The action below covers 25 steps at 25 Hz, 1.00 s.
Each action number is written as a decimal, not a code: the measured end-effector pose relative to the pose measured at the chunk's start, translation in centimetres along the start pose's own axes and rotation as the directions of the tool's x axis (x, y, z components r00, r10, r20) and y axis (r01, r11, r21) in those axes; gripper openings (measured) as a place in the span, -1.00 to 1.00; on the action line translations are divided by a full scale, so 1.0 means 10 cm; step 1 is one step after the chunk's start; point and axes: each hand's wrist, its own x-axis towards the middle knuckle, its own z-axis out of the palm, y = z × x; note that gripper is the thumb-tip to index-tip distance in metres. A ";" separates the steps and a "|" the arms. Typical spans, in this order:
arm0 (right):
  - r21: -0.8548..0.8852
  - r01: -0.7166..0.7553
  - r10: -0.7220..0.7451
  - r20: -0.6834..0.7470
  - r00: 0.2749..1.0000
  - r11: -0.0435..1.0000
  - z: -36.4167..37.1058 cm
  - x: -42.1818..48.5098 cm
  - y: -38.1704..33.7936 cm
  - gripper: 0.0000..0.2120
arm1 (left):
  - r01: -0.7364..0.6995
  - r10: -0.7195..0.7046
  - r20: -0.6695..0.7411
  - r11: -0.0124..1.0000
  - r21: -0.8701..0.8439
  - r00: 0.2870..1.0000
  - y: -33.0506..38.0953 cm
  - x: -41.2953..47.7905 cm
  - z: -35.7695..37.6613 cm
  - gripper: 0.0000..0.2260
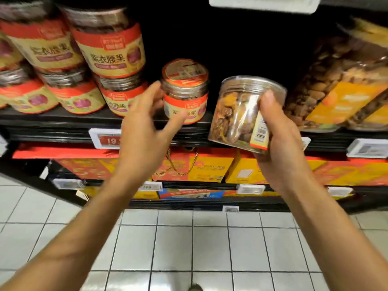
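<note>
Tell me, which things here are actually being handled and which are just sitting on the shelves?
In use: left hand, reaching for the small red-lidded jar; right hand, gripping the tilted clear jar.
Just there: stacked red-label jars, big nut jars, gift boxes, price tags, tiled floor.

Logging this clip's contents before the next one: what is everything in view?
small jar: one, orange-red lid and label, upright at shelf front
clear jar: one, see-through, brown snacks inside, tilted, held before the shelf
stacked jars: at least six, red-and-cream labels, shelf left
large jars: at least two, yellow-orange labels, shelf right
gift boxes: several, red and yellow, lower shelf
price tags: several, white, shelf edges
floor: one, white tiles, below
left hand: one, fingers spread at the small jar
right hand: one, grips the clear jar
</note>
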 end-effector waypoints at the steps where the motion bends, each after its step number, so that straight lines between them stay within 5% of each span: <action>1: -0.007 0.006 -0.006 -0.010 1.000 1.000 0.03 -0.02 0.01 -0.32 | -0.011 0.010 -0.010 0.990 -0.143 1.000 0.13 -0.17 0.04 -0.62; 3: 0.022 0.019 -0.020 0.024 1.000 1.000 0.08 -0.05 -0.01 -0.29 | 0.010 0.029 0.108 0.939 -0.344 0.994 0.36 -0.39 0.14 -0.70; 5: 0.096 0.045 -0.050 0.058 0.997 0.994 0.09 -0.07 -0.08 -0.32 | -0.023 0.091 0.176 0.934 -0.355 0.980 0.50 -0.39 0.19 -0.65; 9: 0.276 0.130 -0.161 0.090 0.983 0.952 0.16 -0.03 -0.23 -0.44 | -0.042 0.120 0.097 0.817 -0.575 0.988 0.48 -0.18 0.08 -0.70; 15: 0.220 0.207 -0.245 0.162 0.956 0.953 0.56 0.54 -0.33 -0.60 | -0.023 0.024 0.000 0.933 -0.360 1.000 0.27 0.34 -0.05 -0.92; 20: -0.123 0.135 -0.118 0.135 0.984 0.983 0.42 0.65 -0.04 -0.48 | -0.022 0.043 0.085 0.972 -0.232 0.995 0.03 0.31 -0.15 -0.55; 25: -0.170 0.168 -0.141 0.163 0.977 0.971 0.41 0.61 0.19 -0.52 | 0.059 -0.038 0.085 0.967 -0.249 0.996 -0.02 0.16 -0.08 -0.59</action>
